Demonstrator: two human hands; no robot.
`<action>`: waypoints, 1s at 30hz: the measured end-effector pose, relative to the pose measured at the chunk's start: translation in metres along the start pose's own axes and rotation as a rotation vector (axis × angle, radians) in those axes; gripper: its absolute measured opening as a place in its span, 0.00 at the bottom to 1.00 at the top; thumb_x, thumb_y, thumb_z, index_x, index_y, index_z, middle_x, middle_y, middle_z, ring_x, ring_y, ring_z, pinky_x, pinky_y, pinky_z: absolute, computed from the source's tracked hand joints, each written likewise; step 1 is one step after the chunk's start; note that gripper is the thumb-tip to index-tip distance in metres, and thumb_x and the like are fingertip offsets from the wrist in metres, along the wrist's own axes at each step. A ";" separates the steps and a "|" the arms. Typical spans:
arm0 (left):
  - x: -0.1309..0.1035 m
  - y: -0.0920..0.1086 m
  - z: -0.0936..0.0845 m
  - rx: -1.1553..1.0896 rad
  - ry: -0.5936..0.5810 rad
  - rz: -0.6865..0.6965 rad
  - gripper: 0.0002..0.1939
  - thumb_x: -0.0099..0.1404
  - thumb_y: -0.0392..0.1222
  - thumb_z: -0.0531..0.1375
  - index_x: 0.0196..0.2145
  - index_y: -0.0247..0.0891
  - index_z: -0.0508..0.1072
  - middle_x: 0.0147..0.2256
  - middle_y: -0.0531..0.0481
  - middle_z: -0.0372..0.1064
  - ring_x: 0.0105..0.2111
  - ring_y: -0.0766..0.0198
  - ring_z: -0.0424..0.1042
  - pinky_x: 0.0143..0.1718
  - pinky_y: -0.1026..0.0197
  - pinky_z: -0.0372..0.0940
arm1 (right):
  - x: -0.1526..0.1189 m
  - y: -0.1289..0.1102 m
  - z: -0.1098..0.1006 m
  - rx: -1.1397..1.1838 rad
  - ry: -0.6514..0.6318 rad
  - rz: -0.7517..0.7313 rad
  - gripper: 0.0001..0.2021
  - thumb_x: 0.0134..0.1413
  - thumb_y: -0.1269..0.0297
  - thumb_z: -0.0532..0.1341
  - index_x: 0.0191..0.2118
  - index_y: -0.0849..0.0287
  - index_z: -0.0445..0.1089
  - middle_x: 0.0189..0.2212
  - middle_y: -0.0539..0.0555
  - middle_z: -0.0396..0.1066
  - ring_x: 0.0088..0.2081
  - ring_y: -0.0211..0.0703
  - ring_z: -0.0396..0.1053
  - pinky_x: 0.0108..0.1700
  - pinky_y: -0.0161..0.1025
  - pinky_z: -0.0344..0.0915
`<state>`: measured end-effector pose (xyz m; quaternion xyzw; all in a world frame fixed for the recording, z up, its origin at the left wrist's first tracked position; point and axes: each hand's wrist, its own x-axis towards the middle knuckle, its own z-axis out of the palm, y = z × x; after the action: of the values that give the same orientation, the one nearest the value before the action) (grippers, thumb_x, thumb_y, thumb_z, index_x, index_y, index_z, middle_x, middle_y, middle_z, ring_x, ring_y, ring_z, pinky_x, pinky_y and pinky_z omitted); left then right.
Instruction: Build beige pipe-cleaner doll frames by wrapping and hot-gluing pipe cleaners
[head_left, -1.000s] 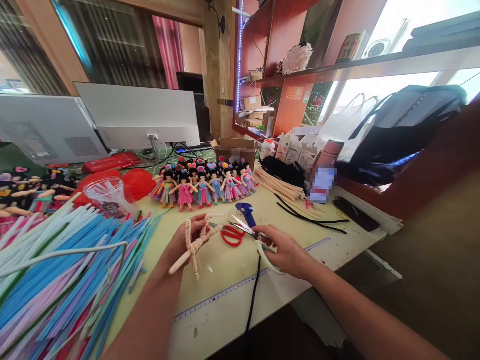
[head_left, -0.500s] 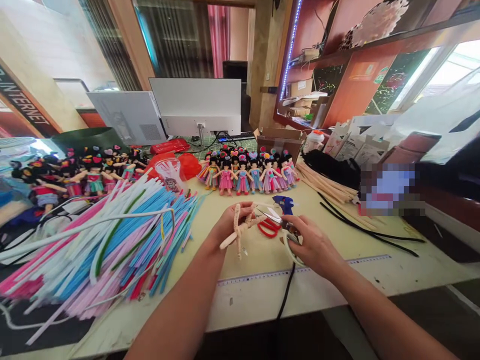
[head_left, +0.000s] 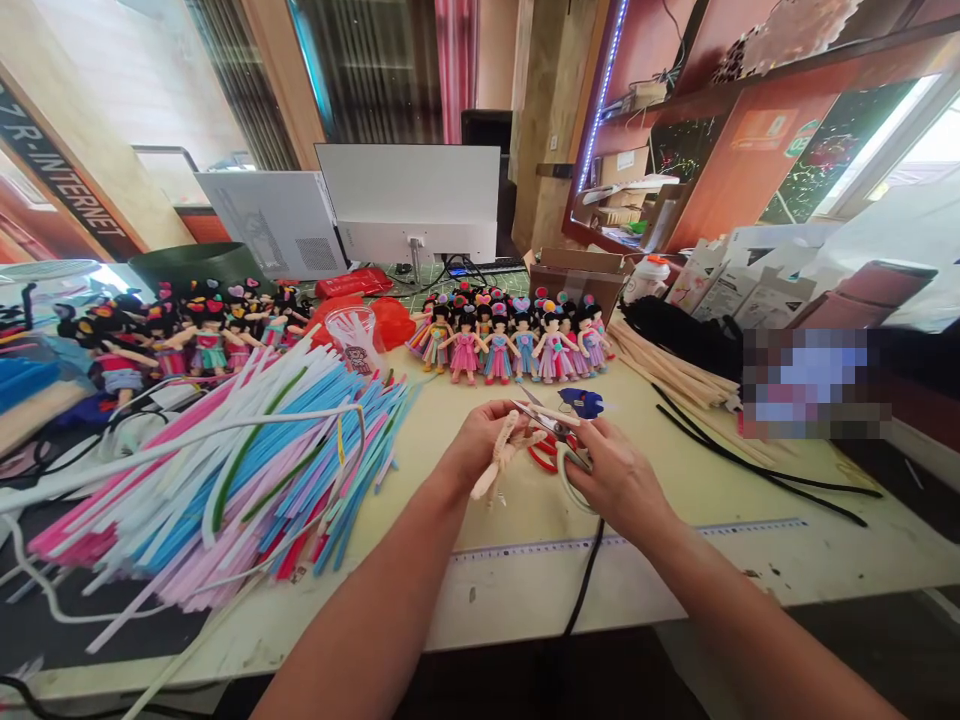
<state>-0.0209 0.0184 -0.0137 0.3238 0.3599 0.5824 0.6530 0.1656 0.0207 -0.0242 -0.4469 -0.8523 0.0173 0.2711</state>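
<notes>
A beige pipe-cleaner doll body (head_left: 495, 468) with twisted limbs is pinched in the fingers of my left hand (head_left: 469, 445). My right hand (head_left: 626, 475) is closed round a pair of scissors (head_left: 574, 490) with pale handles. Its blades are parted and point left toward my left fingers. A beige strand runs over the blades between both hands; whether the blades touch it I cannot tell. Under the hands lies a red-handled tool (head_left: 541, 456), partly hidden. A dark blue glue gun (head_left: 581, 403) rests just beyond.
Many coloured pipe cleaners (head_left: 247, 480) are heaped at left. Finished dolls (head_left: 517, 345) stand in rows behind my hands, with more dolls (head_left: 202, 335) at far left. A ruler (head_left: 720, 529) lies near the front edge. Beige pipe cleaners (head_left: 675, 365) and black ones (head_left: 765, 470) lie at right.
The doll body has turned and tilted in my left hand. My right hand and the scissors have come closer to it, and a beige strand now stretches between the hands. The view has shifted slightly.
</notes>
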 end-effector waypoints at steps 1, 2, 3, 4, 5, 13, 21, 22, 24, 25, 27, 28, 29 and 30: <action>0.000 -0.001 0.000 0.001 0.015 -0.001 0.19 0.37 0.39 0.75 0.28 0.33 0.76 0.26 0.50 0.74 0.26 0.66 0.71 0.36 0.60 0.67 | 0.001 -0.001 0.000 0.001 -0.001 0.001 0.15 0.56 0.67 0.55 0.49 0.57 0.70 0.35 0.56 0.69 0.37 0.48 0.66 0.37 0.40 0.60; 0.000 -0.001 0.000 0.002 0.031 0.000 0.19 0.38 0.39 0.75 0.29 0.33 0.76 0.25 0.50 0.73 0.25 0.66 0.71 0.36 0.60 0.67 | 0.001 -0.001 0.000 0.000 -0.005 0.005 0.15 0.57 0.66 0.55 0.49 0.56 0.70 0.35 0.56 0.69 0.37 0.47 0.66 0.37 0.40 0.60; 0.000 -0.002 0.000 0.004 0.044 0.005 0.19 0.38 0.39 0.75 0.29 0.33 0.76 0.25 0.51 0.73 0.25 0.66 0.71 0.36 0.60 0.67 | 0.002 -0.002 0.000 -0.003 -0.009 0.010 0.15 0.57 0.66 0.55 0.49 0.56 0.70 0.35 0.56 0.69 0.37 0.47 0.66 0.37 0.40 0.60; 0.001 -0.003 0.000 0.008 0.054 0.010 0.18 0.38 0.39 0.74 0.29 0.33 0.76 0.24 0.51 0.73 0.24 0.67 0.71 0.35 0.60 0.67 | 0.002 -0.003 0.000 -0.008 -0.011 0.018 0.15 0.57 0.66 0.55 0.49 0.56 0.70 0.35 0.56 0.69 0.37 0.48 0.66 0.37 0.40 0.60; 0.001 -0.003 0.000 0.013 0.063 0.019 0.17 0.39 0.38 0.74 0.28 0.33 0.76 0.23 0.52 0.72 0.22 0.68 0.70 0.34 0.61 0.67 | 0.002 -0.003 0.000 -0.015 -0.012 0.025 0.15 0.58 0.66 0.55 0.50 0.55 0.70 0.35 0.56 0.69 0.37 0.48 0.66 0.36 0.40 0.59; 0.008 -0.009 -0.004 0.090 0.181 0.054 0.14 0.41 0.37 0.72 0.27 0.32 0.76 0.22 0.51 0.72 0.21 0.70 0.69 0.27 0.66 0.64 | 0.008 -0.007 0.006 -0.042 -0.039 0.048 0.16 0.58 0.65 0.56 0.50 0.52 0.72 0.33 0.54 0.68 0.34 0.45 0.67 0.33 0.38 0.57; 0.008 -0.005 -0.012 0.175 0.160 -0.025 0.11 0.43 0.34 0.70 0.21 0.33 0.71 0.16 0.56 0.64 0.17 0.73 0.62 0.25 0.66 0.61 | 0.010 -0.005 0.015 0.082 -0.184 0.083 0.19 0.60 0.64 0.55 0.56 0.50 0.70 0.39 0.55 0.73 0.41 0.48 0.71 0.39 0.40 0.64; 0.008 -0.005 -0.015 0.199 0.151 -0.042 0.11 0.44 0.34 0.70 0.21 0.33 0.70 0.16 0.55 0.64 0.17 0.73 0.61 0.24 0.66 0.60 | 0.010 -0.004 0.017 0.095 -0.188 0.072 0.20 0.59 0.65 0.55 0.56 0.51 0.69 0.40 0.56 0.74 0.42 0.48 0.71 0.41 0.40 0.65; 0.009 -0.006 -0.020 0.251 0.135 -0.067 0.10 0.45 0.36 0.69 0.20 0.34 0.69 0.16 0.55 0.64 0.16 0.73 0.60 0.22 0.67 0.58 | 0.011 -0.001 0.022 0.136 -0.184 0.038 0.19 0.58 0.67 0.56 0.55 0.51 0.70 0.41 0.56 0.75 0.43 0.47 0.72 0.43 0.41 0.66; 0.010 -0.007 -0.023 0.272 0.124 -0.074 0.11 0.45 0.37 0.69 0.19 0.34 0.69 0.15 0.54 0.64 0.16 0.73 0.59 0.22 0.66 0.56 | 0.012 0.000 0.026 0.162 -0.183 0.022 0.18 0.58 0.68 0.56 0.53 0.52 0.71 0.42 0.55 0.76 0.43 0.47 0.72 0.44 0.40 0.66; 0.012 -0.009 -0.029 0.294 0.101 -0.081 0.12 0.45 0.38 0.69 0.18 0.35 0.68 0.15 0.54 0.63 0.16 0.72 0.59 0.21 0.66 0.54 | 0.014 0.002 0.031 0.204 -0.192 -0.003 0.17 0.58 0.70 0.55 0.51 0.52 0.71 0.43 0.55 0.76 0.44 0.46 0.73 0.45 0.40 0.67; 0.013 -0.009 -0.032 0.299 0.094 -0.086 0.12 0.45 0.38 0.69 0.17 0.35 0.68 0.15 0.54 0.63 0.16 0.72 0.59 0.20 0.66 0.54 | 0.015 0.002 0.032 0.213 -0.202 -0.007 0.17 0.57 0.70 0.55 0.50 0.52 0.72 0.43 0.55 0.77 0.44 0.47 0.73 0.45 0.41 0.67; 0.015 -0.009 -0.035 0.300 0.094 -0.088 0.12 0.44 0.38 0.69 0.17 0.35 0.67 0.15 0.54 0.62 0.17 0.71 0.59 0.20 0.66 0.53 | 0.015 0.002 0.033 0.211 -0.212 -0.005 0.17 0.57 0.71 0.54 0.50 0.52 0.72 0.43 0.55 0.77 0.45 0.47 0.73 0.45 0.41 0.67; 0.016 -0.008 -0.039 0.301 0.099 -0.086 0.12 0.44 0.38 0.69 0.17 0.35 0.67 0.15 0.54 0.62 0.17 0.71 0.59 0.21 0.66 0.54 | 0.015 0.002 0.032 0.203 -0.217 0.001 0.17 0.56 0.71 0.54 0.49 0.52 0.72 0.43 0.55 0.77 0.45 0.48 0.73 0.45 0.42 0.67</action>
<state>-0.0485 0.0331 -0.0425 0.3729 0.4884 0.5087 0.6030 0.1452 0.0403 -0.0448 -0.4131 -0.8703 0.1518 0.2211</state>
